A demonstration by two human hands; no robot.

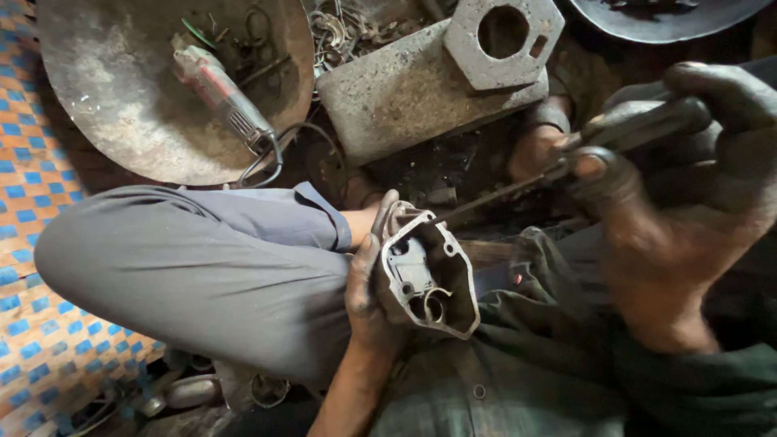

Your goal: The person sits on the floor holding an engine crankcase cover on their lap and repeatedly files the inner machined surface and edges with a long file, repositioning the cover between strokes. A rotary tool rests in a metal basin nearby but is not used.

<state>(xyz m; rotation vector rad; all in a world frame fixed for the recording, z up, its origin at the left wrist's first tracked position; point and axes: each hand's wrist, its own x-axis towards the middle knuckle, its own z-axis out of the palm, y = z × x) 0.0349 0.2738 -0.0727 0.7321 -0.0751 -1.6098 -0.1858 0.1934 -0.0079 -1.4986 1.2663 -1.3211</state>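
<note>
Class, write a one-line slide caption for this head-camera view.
Left hand grips a grimy metal housing over the lap while the right hand works a screwdriver tip into it.

Grey metal housing (427,275) — greasy, open face up, over lap; screwdriver (566,166) — tip at housing's rim.

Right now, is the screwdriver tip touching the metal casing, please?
Touching: the head view shows the screwdriver tip meeting the upper rim of the metal casing.

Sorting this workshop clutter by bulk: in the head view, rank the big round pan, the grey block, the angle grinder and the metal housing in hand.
1. Round pan
2. Grey block
3. Metal housing and angle grinder: look alike; the housing is nearer the camera, so unsure.
</note>
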